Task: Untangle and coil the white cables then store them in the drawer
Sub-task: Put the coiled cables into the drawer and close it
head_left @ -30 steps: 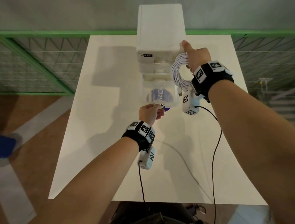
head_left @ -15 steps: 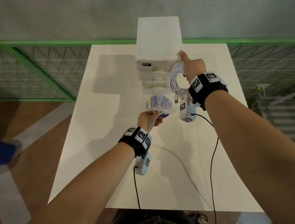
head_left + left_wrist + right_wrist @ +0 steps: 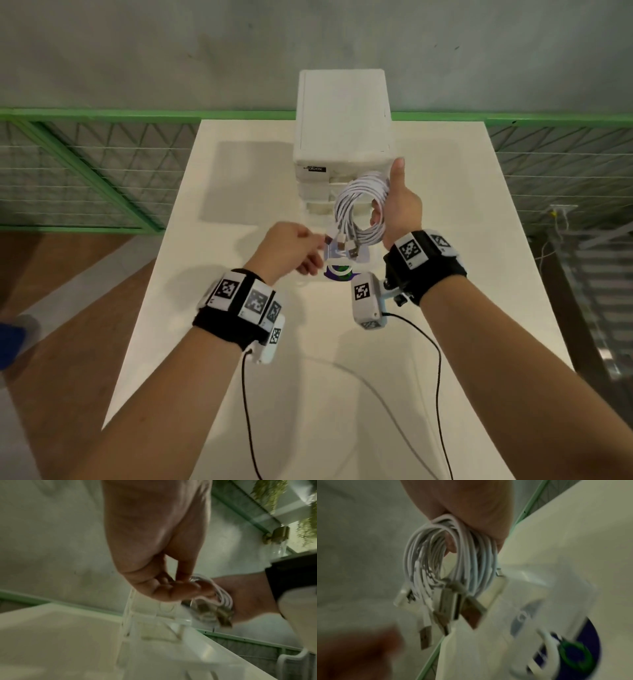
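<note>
- The left hand (image 3: pixel 291 248) hides part of the open drawer (image 3: pixel 342 255); its fingertips are out of sight in the head view, and the left wrist view is blurred, so whether this grip is clamped on the drawer's front edge cannot be told.
- The drawer is clear plastic, pulled out from the bottom of the cabinet (image 3: pixel 342 120), at the centre of the frame. Its walls are hard to make out against the table (image 3: pixel 239 205).
- Inside the drawer a blue-purple round thing (image 3: pixel 337 272) with a white ring shows through the plastic. Its lettering is too covered to read here.
- A small dark label (image 3: pixel 315 169) on the cabinet's top drawer front reads "box" at its end; the first letters are unclear.
- The right hand (image 3: pixel 399 209), right of centre, has its grip clamped on the cables (image 3: pixel 358 209): fingers pass through the coil, thumb points straight up toward the cabinet's top edge.
- The cables hang as one white coil in front of the cabinet's drawer fronts, above the open drawer.
- Several plug ends (image 3: pixel 452 607) dangle from the coil's bottom, just over the drawer; the right wrist view shows them smeared by blur.
- Both wrists wear black bands with black-and-white square markers, and a thin black lead runs from each toward the bottom edge.
</note>
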Action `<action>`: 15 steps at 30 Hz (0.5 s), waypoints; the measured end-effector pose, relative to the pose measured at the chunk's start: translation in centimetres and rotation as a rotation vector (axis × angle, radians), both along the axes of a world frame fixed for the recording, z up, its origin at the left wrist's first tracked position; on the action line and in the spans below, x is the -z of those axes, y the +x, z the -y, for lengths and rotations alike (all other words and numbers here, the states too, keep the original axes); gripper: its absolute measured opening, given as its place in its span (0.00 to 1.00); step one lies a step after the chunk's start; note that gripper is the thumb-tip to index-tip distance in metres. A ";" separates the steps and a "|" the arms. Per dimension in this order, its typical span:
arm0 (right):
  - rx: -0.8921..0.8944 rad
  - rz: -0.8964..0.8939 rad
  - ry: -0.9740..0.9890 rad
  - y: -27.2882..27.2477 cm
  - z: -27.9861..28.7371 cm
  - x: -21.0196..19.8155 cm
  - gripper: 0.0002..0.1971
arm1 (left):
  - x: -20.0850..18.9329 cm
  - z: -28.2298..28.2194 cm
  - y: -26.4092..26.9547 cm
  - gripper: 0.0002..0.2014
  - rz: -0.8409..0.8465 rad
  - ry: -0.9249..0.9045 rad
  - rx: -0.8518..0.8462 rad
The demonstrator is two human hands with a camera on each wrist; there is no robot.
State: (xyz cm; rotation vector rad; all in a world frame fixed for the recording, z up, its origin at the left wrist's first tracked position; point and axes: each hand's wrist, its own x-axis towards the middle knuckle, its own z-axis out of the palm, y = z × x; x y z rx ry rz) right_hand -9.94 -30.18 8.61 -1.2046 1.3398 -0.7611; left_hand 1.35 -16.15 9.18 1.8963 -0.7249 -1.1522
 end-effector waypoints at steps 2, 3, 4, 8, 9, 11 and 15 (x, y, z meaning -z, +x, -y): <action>-0.019 -0.013 -0.012 0.7 -0.4 1.3 0.36 | -0.8 1.6 0.6 0.09 0.165 -0.162 -0.111; -0.020 0.021 0.032 1.1 -0.7 2.0 0.35 | -1.0 2.4 0.7 0.08 0.248 -0.217 -0.120; -0.017 0.083 0.100 1.4 -0.9 2.7 0.35 | -1.0 3.1 0.6 0.09 0.318 -0.235 -0.084; -0.003 0.155 0.159 2.2 -1.5 4.3 0.31 | 1.2 5.3 0.3 0.20 0.375 -0.107 0.183; -0.007 0.147 0.147 2.1 -1.7 4.2 0.30 | 1.9 5.6 0.4 0.19 0.356 -0.099 0.199; -0.026 0.104 0.105 1.8 -1.8 4.5 0.30 | 3.0 6.1 0.7 0.18 0.338 -0.096 0.187; -0.087 0.007 0.069 1.4 -1.5 5.4 0.24 | 3.9 6.7 1.1 0.17 0.444 -0.044 0.231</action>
